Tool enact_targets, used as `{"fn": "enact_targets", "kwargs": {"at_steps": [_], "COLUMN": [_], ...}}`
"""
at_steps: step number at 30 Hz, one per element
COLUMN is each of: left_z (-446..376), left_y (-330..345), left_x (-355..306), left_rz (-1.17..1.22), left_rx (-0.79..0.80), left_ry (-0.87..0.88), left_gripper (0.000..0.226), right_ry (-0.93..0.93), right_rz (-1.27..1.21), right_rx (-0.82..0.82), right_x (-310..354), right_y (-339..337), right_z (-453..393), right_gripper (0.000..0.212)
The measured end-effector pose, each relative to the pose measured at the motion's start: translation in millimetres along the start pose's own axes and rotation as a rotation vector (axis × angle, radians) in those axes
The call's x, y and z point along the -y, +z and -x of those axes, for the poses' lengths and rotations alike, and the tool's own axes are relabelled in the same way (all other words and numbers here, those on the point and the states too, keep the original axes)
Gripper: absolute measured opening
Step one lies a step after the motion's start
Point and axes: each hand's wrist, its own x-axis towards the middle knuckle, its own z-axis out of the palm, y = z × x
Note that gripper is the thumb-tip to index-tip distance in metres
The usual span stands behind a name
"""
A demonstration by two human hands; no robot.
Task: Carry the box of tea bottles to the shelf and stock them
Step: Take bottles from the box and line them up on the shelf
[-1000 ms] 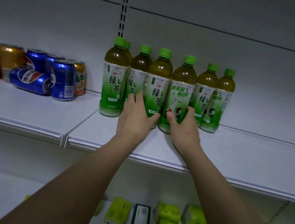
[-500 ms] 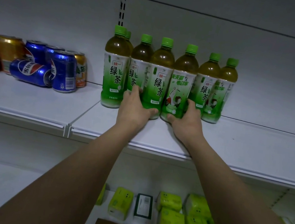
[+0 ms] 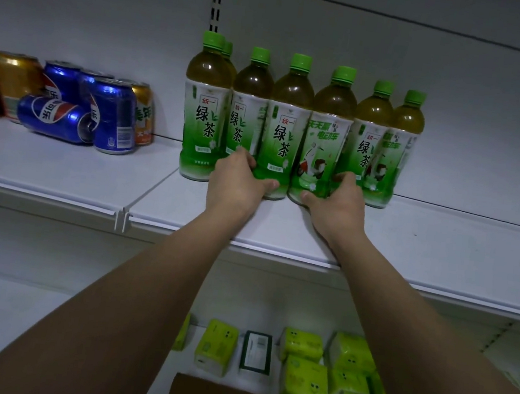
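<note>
Gripping adjacent tea bottles [image 3: 286,141] low down, left hand [image 3: 237,184], right hand [image 3: 336,203], seemingly.

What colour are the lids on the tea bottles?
The lids on the tea bottles are bright green, seen clearly in the head view.
</note>
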Motion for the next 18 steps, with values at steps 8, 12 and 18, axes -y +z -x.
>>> {"fn": "enact_targets", "kwargs": {"at_steps": [8,12,18], "left_z": [1.3,0.0,-1.3], "left_y": [1.3,2.1,2.0], "left_x": [0.0,0.8,1.7], "left_rz": [-0.008,-0.016,-0.016], "left_rx": [-0.027,-0.031,-0.031], "left_ry": [0.000,0.001,-0.009], "left_gripper": [0.050,0.051,0.052], "right_ry": [0.003,0.005,-0.002], "right_rz": [-0.006,-0.012,-0.029], "right_rx": [0.009,0.022,0.003], "right_x": [-1.3,-2.8,-3.5], "right_y": [-0.9,-0.4,2.3], "right_z": [0.3,-1.6,-4.3], "right_gripper": [0.057,0.052,0.048]}}
